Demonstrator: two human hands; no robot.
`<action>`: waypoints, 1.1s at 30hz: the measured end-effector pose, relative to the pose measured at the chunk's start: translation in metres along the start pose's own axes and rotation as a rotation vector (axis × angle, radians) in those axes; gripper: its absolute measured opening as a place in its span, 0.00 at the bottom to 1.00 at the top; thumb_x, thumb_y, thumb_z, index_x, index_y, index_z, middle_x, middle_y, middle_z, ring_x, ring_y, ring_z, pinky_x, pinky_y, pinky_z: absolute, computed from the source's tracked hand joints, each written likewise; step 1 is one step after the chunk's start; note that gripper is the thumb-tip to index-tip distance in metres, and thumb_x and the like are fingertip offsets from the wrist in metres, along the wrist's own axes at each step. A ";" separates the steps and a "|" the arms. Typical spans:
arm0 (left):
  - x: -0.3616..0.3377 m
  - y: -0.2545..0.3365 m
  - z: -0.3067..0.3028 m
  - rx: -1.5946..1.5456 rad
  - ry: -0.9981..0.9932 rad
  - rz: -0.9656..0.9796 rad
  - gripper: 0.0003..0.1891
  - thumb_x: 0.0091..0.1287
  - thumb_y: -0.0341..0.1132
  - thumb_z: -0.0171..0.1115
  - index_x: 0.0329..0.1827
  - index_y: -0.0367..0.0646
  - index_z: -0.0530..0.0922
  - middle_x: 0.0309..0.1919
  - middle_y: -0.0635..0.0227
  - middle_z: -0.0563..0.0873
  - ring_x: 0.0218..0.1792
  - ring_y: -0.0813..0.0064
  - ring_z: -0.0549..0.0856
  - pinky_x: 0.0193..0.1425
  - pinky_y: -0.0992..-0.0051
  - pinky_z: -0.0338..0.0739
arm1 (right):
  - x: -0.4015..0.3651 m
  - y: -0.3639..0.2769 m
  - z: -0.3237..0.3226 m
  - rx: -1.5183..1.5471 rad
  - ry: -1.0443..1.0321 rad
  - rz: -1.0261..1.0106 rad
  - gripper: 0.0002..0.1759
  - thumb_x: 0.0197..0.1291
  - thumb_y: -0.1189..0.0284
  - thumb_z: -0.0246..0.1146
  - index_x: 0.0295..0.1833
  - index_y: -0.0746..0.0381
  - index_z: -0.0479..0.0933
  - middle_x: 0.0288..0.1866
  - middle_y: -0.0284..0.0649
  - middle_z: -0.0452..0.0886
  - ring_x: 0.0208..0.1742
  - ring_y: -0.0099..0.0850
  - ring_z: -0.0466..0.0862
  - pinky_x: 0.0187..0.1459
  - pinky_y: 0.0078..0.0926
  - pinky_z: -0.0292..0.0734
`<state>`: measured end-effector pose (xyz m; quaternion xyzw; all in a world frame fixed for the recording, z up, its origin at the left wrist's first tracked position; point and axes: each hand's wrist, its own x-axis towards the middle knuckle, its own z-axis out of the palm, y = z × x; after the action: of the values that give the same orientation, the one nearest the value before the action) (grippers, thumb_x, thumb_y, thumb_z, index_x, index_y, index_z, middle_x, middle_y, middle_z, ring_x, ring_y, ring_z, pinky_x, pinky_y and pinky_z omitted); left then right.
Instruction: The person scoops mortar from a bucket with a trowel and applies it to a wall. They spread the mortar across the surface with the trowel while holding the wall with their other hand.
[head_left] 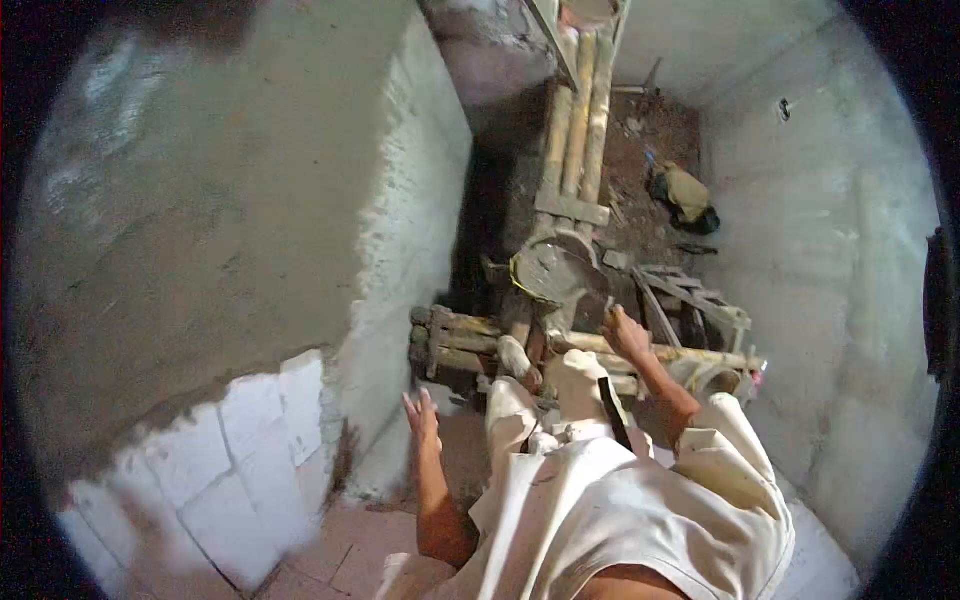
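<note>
My right hand [628, 335] is closed around the handle of a trowel [596, 282], whose blade is blurred at the right edge of a bucket. That bucket [548, 272] has a yellowish rim and holds wet grey mortar; it rests on the bamboo scaffold in front of my feet. Off to the left, my left hand [422, 415] has its fingers apart and holds nothing, close to the plastered wall's corner. Fresh grey plaster [220, 200] covers much of the left wall, above white tiles [240, 430].
Bamboo poles [575, 130] run away from me, crossed by more poles [660, 350] near my feet. A wooden ladder-like frame [700, 300] leans at the right. Far below, a tan sack-like bundle [685, 193] lies on the dirt floor. A grey wall [820, 250] bounds the right side.
</note>
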<state>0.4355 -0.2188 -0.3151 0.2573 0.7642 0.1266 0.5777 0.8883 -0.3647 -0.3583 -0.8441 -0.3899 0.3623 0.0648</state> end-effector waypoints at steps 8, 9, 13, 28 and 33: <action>0.183 0.027 0.179 0.122 -0.289 -0.118 0.41 0.73 0.62 0.47 0.82 0.59 0.40 0.74 0.63 0.66 0.71 0.55 0.69 0.74 0.50 0.56 | 0.178 0.053 0.103 -1.108 0.356 -0.525 0.25 0.62 0.69 0.60 0.65 0.57 0.68 0.44 0.39 0.78 0.34 0.28 0.81 0.29 0.24 0.74; 0.226 0.006 0.198 0.147 -0.306 -0.147 0.42 0.72 0.65 0.45 0.82 0.57 0.42 0.75 0.64 0.64 0.72 0.56 0.67 0.73 0.52 0.57 | 0.223 0.017 0.108 -1.020 -0.187 -0.046 0.24 0.62 0.69 0.61 0.64 0.57 0.69 0.44 0.39 0.78 0.36 0.28 0.81 0.29 0.24 0.74; 0.303 -0.031 0.282 0.049 -0.406 -0.081 0.53 0.61 0.79 0.43 0.82 0.57 0.42 0.80 0.62 0.53 0.78 0.53 0.55 0.74 0.44 0.50 | 0.322 0.063 0.200 -1.071 0.055 -0.019 0.12 0.63 0.66 0.59 0.50 0.57 0.75 0.45 0.45 0.77 0.48 0.34 0.78 0.43 0.28 0.71; 0.358 -0.120 0.411 0.177 -0.240 -0.259 0.53 0.60 0.80 0.42 0.74 0.40 0.65 0.68 0.58 0.71 0.61 0.63 0.75 0.64 0.63 0.71 | 0.297 0.156 0.196 -0.610 -0.340 -0.114 0.26 0.64 0.54 0.60 0.64 0.54 0.70 0.49 0.45 0.83 0.37 0.46 0.86 0.34 0.47 0.81; 0.331 -0.131 0.418 0.134 -0.339 0.167 0.40 0.73 0.66 0.43 0.70 0.37 0.69 0.65 0.45 0.75 0.66 0.48 0.73 0.67 0.61 0.67 | 0.288 0.239 0.185 -0.624 0.031 -0.009 0.36 0.63 0.69 0.57 0.76 0.47 0.57 0.39 0.48 0.85 0.26 0.42 0.86 0.21 0.39 0.79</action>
<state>0.7337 -0.1932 -0.7756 0.3755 0.6385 0.0777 0.6673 1.0372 -0.3580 -0.7487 -0.8271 -0.4848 0.2118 -0.1899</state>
